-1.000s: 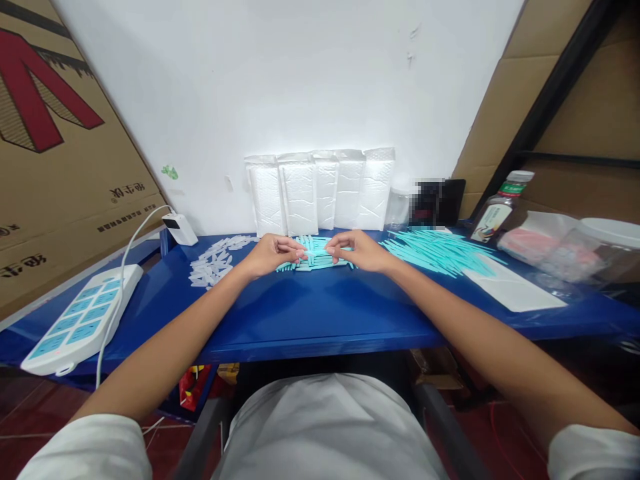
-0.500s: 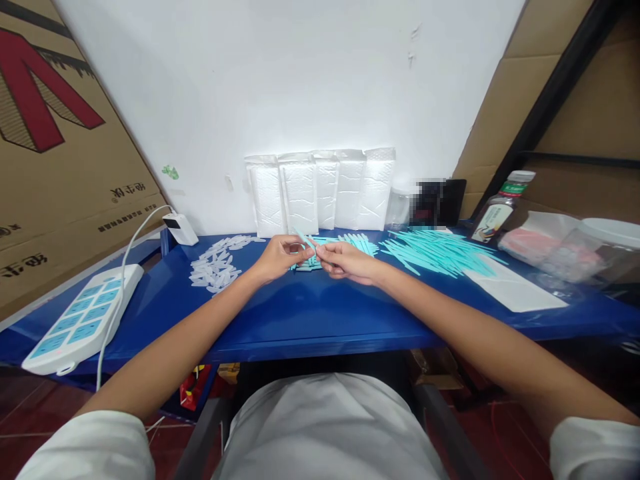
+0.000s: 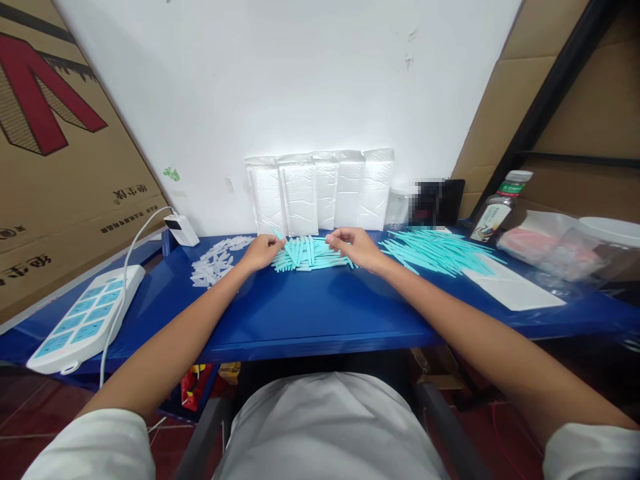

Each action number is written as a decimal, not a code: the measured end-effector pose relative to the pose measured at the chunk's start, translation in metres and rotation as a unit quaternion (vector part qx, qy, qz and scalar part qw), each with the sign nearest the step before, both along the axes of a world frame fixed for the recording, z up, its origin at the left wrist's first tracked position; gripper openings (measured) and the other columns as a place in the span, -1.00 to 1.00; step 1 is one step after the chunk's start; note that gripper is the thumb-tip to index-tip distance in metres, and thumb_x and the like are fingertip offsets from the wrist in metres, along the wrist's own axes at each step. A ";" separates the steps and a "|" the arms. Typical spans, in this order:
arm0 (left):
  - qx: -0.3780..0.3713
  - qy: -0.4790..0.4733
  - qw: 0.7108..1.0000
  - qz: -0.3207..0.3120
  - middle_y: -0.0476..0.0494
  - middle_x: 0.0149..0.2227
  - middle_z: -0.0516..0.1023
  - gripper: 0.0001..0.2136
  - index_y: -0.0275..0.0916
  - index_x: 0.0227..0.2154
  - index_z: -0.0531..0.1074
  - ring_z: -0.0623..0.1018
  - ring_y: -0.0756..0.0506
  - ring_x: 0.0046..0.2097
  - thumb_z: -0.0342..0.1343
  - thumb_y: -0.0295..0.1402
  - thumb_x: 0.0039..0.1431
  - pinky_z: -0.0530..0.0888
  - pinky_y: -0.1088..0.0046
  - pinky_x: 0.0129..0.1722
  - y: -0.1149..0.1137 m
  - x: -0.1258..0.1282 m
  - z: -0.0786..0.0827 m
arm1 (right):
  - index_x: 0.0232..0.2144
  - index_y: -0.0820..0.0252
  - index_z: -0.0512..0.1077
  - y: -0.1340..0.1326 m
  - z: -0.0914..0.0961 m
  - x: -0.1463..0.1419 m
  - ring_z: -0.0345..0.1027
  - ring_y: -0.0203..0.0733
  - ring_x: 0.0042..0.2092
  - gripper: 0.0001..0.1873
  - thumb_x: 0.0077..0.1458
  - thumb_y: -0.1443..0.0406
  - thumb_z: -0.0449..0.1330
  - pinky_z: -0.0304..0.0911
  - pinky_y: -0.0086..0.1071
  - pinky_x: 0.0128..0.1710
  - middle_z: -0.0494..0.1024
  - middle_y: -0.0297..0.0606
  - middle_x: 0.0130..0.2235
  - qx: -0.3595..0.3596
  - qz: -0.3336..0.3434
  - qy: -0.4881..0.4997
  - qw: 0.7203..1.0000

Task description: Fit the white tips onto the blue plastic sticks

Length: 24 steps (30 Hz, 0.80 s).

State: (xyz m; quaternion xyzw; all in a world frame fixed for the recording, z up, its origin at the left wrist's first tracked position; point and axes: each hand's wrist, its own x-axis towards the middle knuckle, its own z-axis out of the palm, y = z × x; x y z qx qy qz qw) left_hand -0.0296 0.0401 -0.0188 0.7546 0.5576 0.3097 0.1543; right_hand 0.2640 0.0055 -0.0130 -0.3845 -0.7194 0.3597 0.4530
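My left hand (image 3: pixel 265 252) is closed in a pinch at the left end of the middle pile. The tip of a slim turquoise stick (image 3: pixel 277 233) sticks up beyond its fingers. Under and between my hands lies the middle pile of turquoise sticks (image 3: pixel 305 253), some laid crosswise on top. Over this pile's right end hovers my right hand (image 3: pixel 356 247), fingers curled but apart, with nothing visible in them. Left of my left hand, small translucent sleeve-like pieces (image 3: pixel 215 260) are scattered. A larger heap of turquoise sticks (image 3: pixel 435 252) lies right of my right hand.
White padded envelopes (image 3: pixel 320 193) lean on the wall behind the blue table (image 3: pixel 310 313). At left are a power strip (image 3: pixel 90 320) and a white plug-in device (image 3: pixel 181 229). A bottle (image 3: pixel 497 207), a clear plastic jar (image 3: pixel 600 250) and a white sheet (image 3: pixel 520 287) sit at right.
My hands, together around a stick before, have parted. The left moved left with a stick in its fingers; the right moved right and loosened. More of the middle pile shows.
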 end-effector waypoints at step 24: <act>0.065 0.179 0.981 -0.025 -0.11 -0.55 0.45 -0.60 -0.20 -0.62 0.42 0.38 -0.09 -0.46 0.05 -0.07 0.24 0.15 0.34 -0.40 -0.004 0.012 0.002 | -0.37 0.22 0.53 -0.001 0.003 0.000 0.34 -0.26 -0.38 -0.50 0.08 -0.13 0.30 0.28 -0.34 -0.37 0.60 -0.20 -0.35 0.001 0.006 -0.011 1.000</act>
